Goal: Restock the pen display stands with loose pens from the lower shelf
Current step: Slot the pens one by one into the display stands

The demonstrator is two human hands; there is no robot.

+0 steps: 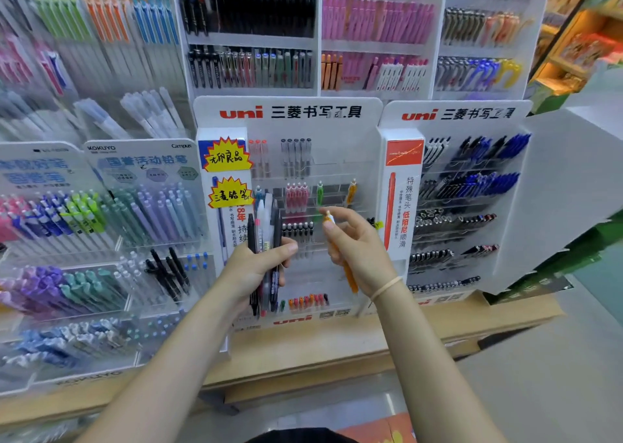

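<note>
My left hand grips a bundle of loose pens, black, white and clear ones, held upright in front of the middle uni display stand. My right hand pinches a single orange pen near its top, just right of the bundle and below the stand's row holding one orange pen and one green pen. Several slots in this stand hold few pens.
A second uni stand with black and blue pens stands to the right. Kokuyo stands with pastel pens fill the left. All rest on a wooden shelf. Taller pen racks rise behind.
</note>
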